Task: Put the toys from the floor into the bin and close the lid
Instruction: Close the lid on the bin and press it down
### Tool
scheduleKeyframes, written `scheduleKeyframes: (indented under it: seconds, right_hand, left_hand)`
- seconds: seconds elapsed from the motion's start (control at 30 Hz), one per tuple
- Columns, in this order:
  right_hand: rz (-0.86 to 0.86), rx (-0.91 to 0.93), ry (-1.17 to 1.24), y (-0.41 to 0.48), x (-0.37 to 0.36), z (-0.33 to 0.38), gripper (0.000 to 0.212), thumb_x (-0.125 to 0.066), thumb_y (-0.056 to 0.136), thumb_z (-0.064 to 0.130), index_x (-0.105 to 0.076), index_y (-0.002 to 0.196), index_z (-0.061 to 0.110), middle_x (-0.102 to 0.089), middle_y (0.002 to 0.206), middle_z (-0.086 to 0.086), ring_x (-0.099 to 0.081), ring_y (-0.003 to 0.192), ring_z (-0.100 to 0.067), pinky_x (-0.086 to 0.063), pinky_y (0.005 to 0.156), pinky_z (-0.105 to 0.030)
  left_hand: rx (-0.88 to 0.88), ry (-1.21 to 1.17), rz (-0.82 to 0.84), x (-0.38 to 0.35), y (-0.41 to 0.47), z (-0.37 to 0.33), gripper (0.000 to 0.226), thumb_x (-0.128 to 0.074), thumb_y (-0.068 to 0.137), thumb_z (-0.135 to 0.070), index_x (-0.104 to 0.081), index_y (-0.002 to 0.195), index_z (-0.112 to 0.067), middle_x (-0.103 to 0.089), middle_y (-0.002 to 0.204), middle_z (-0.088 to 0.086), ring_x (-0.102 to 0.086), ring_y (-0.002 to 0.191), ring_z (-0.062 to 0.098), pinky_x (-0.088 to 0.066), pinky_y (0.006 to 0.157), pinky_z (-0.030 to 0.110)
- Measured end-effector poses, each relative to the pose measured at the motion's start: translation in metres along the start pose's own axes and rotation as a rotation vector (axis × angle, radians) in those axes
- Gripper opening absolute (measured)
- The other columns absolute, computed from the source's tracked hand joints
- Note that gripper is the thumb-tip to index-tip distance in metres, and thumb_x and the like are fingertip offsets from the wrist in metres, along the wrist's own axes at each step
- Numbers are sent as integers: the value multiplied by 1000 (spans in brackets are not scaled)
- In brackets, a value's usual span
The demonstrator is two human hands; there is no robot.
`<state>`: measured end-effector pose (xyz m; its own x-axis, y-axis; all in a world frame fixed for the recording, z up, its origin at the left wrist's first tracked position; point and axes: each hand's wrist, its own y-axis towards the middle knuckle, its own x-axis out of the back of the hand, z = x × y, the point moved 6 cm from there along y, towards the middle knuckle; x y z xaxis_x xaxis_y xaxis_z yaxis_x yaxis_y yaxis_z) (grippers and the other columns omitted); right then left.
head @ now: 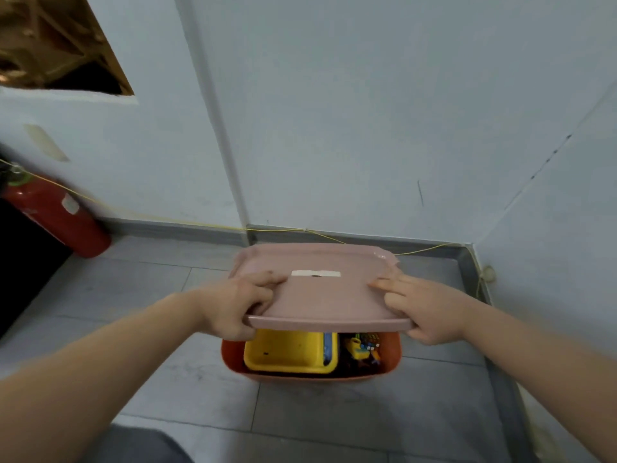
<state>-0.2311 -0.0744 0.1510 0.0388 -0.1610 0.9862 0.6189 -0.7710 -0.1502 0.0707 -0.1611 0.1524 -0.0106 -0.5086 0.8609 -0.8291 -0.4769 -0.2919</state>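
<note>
- Head view: pale walls (367,111) meet in a corner beyond both hands, and a grey tiled floor (200,379) spreads under the person's arms.
- A red fire extinguisher (56,217) leans at the wall, far out past the left hand (233,305), with a thin yellow cord (277,229) running along the skirting behind the hands.
- The pink lid (320,292) is held flat between the two hands, above the bin and not yet seated on it; a white label (315,273) sits on its top, between the two sets of fingers.
- The orange bin (230,357) stands on the floor just below the hands, its near part showing under the lid's front edge.
- The left hand grips the lid's left side, fingers curled over the top and around the edge.
- The right hand (430,309) clamps the lid's right side the same way.
- Inside the bin, below the left hand, lies a yellow toy box (283,350); below the right hand is a jumble of small colourful toys (362,350), too blurred to tell apart.
</note>
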Motion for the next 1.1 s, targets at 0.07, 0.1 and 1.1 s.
scheduleKeyframes:
  seconds: [0.07,0.1,1.1]
  right_hand:
    - [14,25,0,-6,-8,3,19,-49,81,34,-49,92,18,-43,153,-18,-42,141,-31,-32,117,-38]
    - [23,48,-2,-8,-11,5,19,-50,82,33,-48,93,18,-40,154,-18,-40,143,-31,-32,118,-39]
    - [274,-351,34,44,-87,23,99,-22,78,90,19,154,41,30,162,0,25,150,-29,3,116,-68]
  left_hand:
    - [-29,33,-27,-13,-3,-2,33,-68,67,-32,-41,85,-39,-26,160,-9,-21,149,10,-34,112,34]
    - [-37,59,-48,-17,-5,-2,39,-68,67,-33,-43,96,-42,-24,161,-9,-19,150,11,-30,115,35]
    - [375,184,112,-88,2,52,130,-59,61,-87,26,149,-42,31,160,2,29,147,27,-14,113,70]
